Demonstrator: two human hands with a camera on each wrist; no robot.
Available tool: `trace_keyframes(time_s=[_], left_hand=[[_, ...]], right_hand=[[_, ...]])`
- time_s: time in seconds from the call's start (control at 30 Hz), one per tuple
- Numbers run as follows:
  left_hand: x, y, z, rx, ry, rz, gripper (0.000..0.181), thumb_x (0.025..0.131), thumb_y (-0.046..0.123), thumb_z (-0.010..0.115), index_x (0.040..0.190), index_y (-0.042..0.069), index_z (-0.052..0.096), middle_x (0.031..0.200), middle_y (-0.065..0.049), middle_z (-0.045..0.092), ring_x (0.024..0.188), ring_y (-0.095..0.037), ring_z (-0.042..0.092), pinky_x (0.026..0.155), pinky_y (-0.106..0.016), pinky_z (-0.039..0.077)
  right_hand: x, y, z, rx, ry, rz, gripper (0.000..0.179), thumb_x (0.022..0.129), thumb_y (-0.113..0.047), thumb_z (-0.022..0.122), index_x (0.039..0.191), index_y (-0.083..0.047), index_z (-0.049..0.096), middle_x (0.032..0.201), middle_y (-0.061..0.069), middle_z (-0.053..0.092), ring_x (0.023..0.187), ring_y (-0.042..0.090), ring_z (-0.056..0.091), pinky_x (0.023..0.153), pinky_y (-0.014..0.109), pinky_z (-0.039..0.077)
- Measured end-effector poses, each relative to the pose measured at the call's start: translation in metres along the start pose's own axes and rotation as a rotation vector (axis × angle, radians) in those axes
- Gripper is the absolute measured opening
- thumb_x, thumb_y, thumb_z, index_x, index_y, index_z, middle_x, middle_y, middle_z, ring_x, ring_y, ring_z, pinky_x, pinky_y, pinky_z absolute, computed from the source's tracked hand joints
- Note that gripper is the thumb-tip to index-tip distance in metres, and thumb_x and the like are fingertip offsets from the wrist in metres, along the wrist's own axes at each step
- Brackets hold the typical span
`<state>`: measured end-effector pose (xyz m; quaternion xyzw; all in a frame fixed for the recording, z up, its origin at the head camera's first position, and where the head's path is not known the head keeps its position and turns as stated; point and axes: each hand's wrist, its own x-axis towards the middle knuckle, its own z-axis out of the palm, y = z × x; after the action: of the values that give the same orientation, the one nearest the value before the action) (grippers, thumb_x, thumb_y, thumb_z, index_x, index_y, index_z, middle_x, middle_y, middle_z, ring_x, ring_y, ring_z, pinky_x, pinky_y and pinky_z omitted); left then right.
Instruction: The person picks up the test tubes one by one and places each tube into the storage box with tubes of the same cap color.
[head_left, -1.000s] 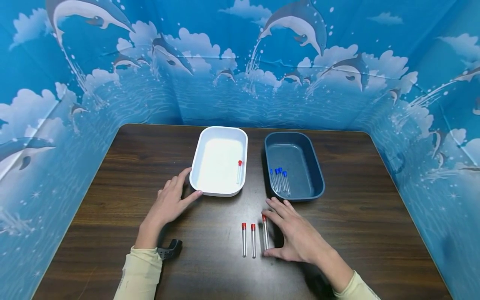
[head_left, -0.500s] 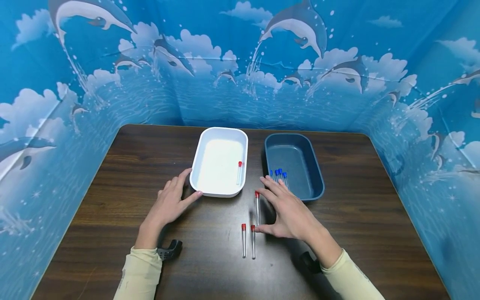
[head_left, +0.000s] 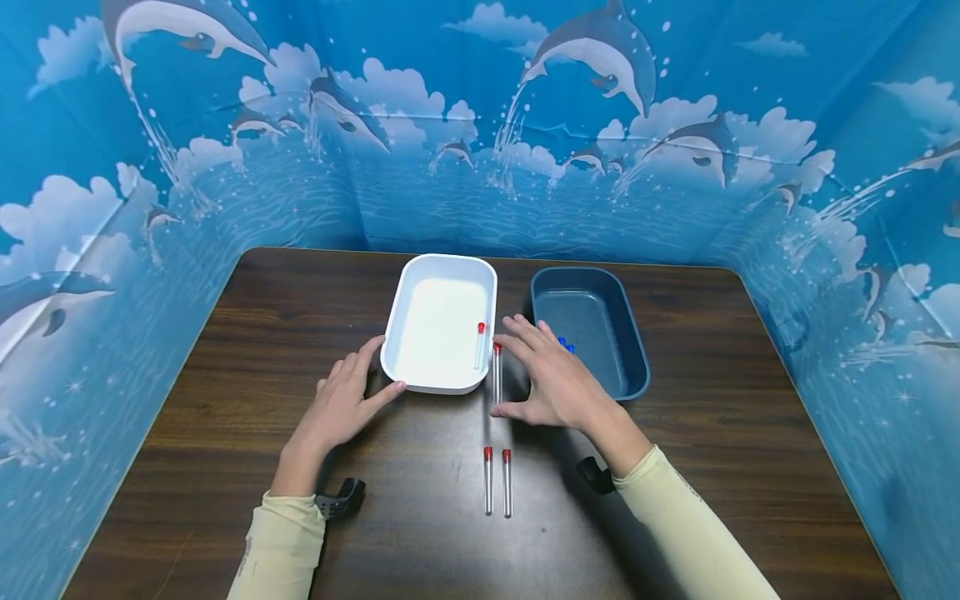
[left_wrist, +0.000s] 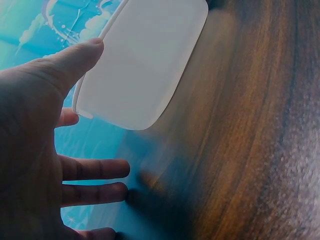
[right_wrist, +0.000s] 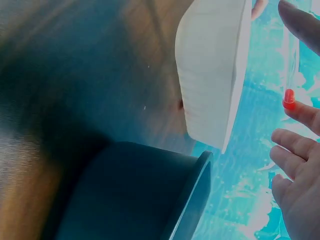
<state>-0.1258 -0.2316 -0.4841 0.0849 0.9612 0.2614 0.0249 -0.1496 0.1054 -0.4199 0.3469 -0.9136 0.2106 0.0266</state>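
My right hand [head_left: 555, 379] holds a red-capped test tube [head_left: 497, 379] lengthwise between thumb and index finger. The tube is level with the right rim of the white tray [head_left: 427, 312], above the table. In the right wrist view its red cap [right_wrist: 289, 99] meets the index fingertip, and the other fingers are spread. With thumb and index finger, my left hand [head_left: 341, 404] touches the white tray's near-left corner; the remaining fingers extend outside it. Another red-capped test tube [head_left: 479, 348] lies in that tray. Two more, one test tube [head_left: 488, 483] beside another test tube [head_left: 507, 485], lie on the table.
A dark blue tray [head_left: 588, 312] stands right of the white one, beside my right hand. Inside it are blue-capped test tubes [head_left: 566, 345], mostly hidden by that hand. A dolphin-print curtain [head_left: 420, 183] rises behind the wooden table [head_left: 300, 292].
My right hand has carried the red-capped test tube up from the table, forward and left to the white tray's right side. The left hand stays at the tray's corner.
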Motion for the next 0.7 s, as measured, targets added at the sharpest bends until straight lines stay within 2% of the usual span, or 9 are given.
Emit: trace_keyframes(time_s=[0.2, 0.47, 0.7], left_hand=[[0.000, 0.000, 0.000, -0.002, 0.001, -0.002, 0.088, 0.089, 0.072, 0.048, 0.157, 0.028, 0.014, 0.136, -0.017, 0.048, 0.115, -0.033, 0.043, 0.085, -0.058, 0.034], [-0.001, 0.000, -0.001, 0.020, 0.013, 0.007, 0.088, 0.088, 0.073, 0.048, 0.157, 0.029, 0.015, 0.123, -0.014, 0.053, 0.109, -0.031, 0.047, 0.079, -0.054, 0.035], [-0.001, 0.000, 0.000, 0.017, 0.019, 0.007, 0.087, 0.088, 0.072, 0.048, 0.157, 0.030, 0.015, 0.124, -0.014, 0.053, 0.108, -0.031, 0.047, 0.079, -0.053, 0.035]], right_hand=[[0.021, 0.003, 0.003, -0.001, -0.043, 0.021, 0.093, 0.072, -0.059, 0.079, 0.144, -0.010, 0.048, 0.155, 0.011, 0.035, 0.147, 0.024, 0.020, 0.117, 0.042, 0.009], [0.049, 0.004, 0.008, -0.061, -0.133, 0.066, 0.095, 0.072, -0.064, 0.076, 0.145, -0.011, 0.046, 0.155, 0.011, 0.033, 0.147, 0.026, 0.020, 0.117, 0.040, 0.009], [0.068, 0.006, 0.014, -0.088, -0.206, 0.125, 0.096, 0.072, -0.065, 0.074, 0.146, -0.013, 0.045, 0.156, 0.009, 0.032, 0.147, 0.025, 0.019, 0.117, 0.041, 0.008]])
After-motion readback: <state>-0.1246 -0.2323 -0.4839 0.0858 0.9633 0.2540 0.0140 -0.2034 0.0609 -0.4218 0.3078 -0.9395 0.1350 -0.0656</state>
